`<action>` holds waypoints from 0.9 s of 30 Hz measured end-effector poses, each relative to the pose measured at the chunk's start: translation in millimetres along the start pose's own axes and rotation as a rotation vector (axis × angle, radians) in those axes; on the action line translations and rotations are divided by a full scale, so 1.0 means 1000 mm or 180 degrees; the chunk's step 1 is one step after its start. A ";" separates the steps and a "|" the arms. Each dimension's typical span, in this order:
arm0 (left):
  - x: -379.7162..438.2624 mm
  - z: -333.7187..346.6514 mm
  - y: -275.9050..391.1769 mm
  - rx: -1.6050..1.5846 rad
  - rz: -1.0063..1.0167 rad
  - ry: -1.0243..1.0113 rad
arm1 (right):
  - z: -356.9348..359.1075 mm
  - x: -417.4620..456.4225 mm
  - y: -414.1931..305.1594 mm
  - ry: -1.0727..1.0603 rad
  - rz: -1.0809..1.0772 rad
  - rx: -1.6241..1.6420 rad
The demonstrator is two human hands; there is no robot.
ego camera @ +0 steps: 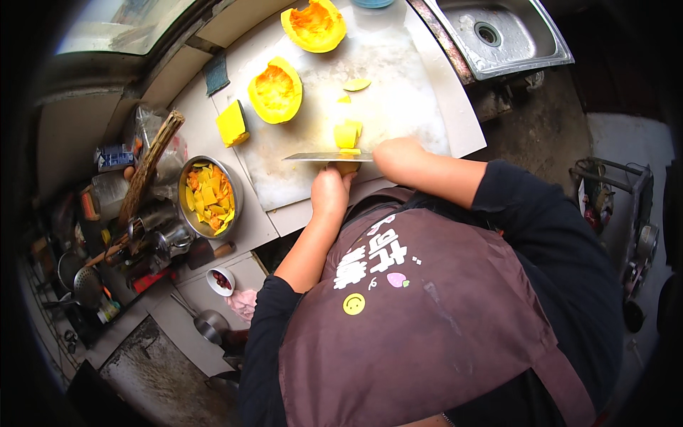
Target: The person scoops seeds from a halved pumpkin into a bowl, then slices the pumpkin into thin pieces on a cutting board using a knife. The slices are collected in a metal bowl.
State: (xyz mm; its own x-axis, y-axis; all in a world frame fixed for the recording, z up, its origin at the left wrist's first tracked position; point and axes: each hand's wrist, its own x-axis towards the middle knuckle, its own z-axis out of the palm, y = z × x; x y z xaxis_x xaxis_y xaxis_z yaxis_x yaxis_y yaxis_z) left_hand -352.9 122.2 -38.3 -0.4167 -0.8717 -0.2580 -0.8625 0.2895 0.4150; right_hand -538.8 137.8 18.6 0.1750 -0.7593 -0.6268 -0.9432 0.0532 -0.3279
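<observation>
A wide kitchen cleaver (315, 157) is in my right hand (396, 159), its blade lying crosswise over the near part of a white cutting board (421, 112). My left hand (329, 189) grips a pumpkin piece (348, 167) on the near side of the blade, which partly hides it. Just beyond the blade sit a thin pumpkin slice (350, 151) and several cut pumpkin pieces (347, 134). Farther up are a thin sliver of peel (357, 85), a pumpkin wedge (233, 124) and two hollowed pumpkin portions, one left of centre (275, 92) and one at the top (315, 26).
Left of the board stands a metal bowl (238, 195) of pumpkin peel and pulp. Utensils, a bundle of sticks (152, 165), a small white bowl (220, 282) and a saucepan (211, 326) crowd the left side. A steel sink (512, 32) lies at upper right.
</observation>
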 end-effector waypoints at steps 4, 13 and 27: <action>0.001 -0.007 0.008 0.0163 -0.0079 -0.0174 | 0.016 0.029 -0.010 0.0174 -0.0048 0.0054; -0.010 0.004 0.007 0.0120 0.0167 0.0509 | 0.007 0.029 0.011 0.0485 -0.0301 0.0165; -0.009 -0.005 0.012 0.0066 -0.0193 0.0123 | -0.009 -0.021 0.017 0.0220 -0.0067 0.0428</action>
State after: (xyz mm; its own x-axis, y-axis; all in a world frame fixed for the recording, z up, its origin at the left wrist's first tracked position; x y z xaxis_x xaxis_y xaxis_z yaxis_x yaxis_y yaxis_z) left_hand -358.1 131.4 -26.5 -0.3524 -0.9024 -0.2482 -0.8919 0.2434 0.3812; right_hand -561.3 148.9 32.0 0.1702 -0.8037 -0.5701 -0.8924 0.1197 -0.4351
